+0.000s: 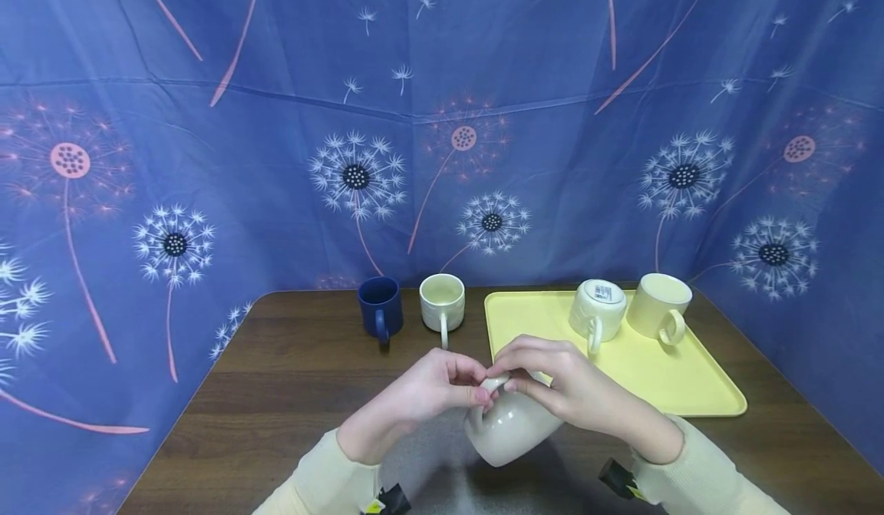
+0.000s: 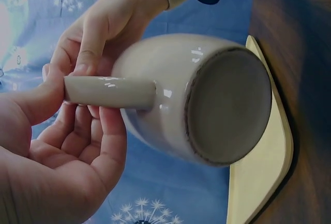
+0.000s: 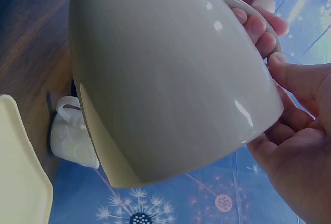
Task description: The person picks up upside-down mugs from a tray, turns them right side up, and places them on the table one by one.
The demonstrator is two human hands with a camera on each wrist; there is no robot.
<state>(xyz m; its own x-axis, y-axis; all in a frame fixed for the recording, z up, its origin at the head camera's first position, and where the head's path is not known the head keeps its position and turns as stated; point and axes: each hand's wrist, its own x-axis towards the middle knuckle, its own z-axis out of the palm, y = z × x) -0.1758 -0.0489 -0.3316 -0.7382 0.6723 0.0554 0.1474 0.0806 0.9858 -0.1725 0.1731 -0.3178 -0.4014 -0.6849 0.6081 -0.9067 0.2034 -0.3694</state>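
A glossy off-white mug (image 1: 514, 427) is held tilted above the near part of the table, its handle (image 2: 111, 90) turned up toward the fingers. My left hand (image 1: 442, 384) grips that handle, fingertips through the loop and thumb on its outer side. From the other side my right hand (image 1: 562, 381) pinches the handle close to where it curves, its fingers spread along the rim end of the mug. In the left wrist view the mug's flat base (image 2: 230, 107) faces the camera. The right wrist view shows the smooth mug wall (image 3: 165, 79) and both hands at the handle.
A yellow tray (image 1: 691, 388) lies at the right, bearing an upside-down white mug (image 1: 595, 311) and an upside-down cream mug (image 1: 656, 308). Left of it stand an upright dark blue mug (image 1: 380, 308) and a pale green mug (image 1: 442, 304). A blue dandelion-print cloth (image 1: 566, 154) hangs behind the wooden table (image 1: 290, 377).
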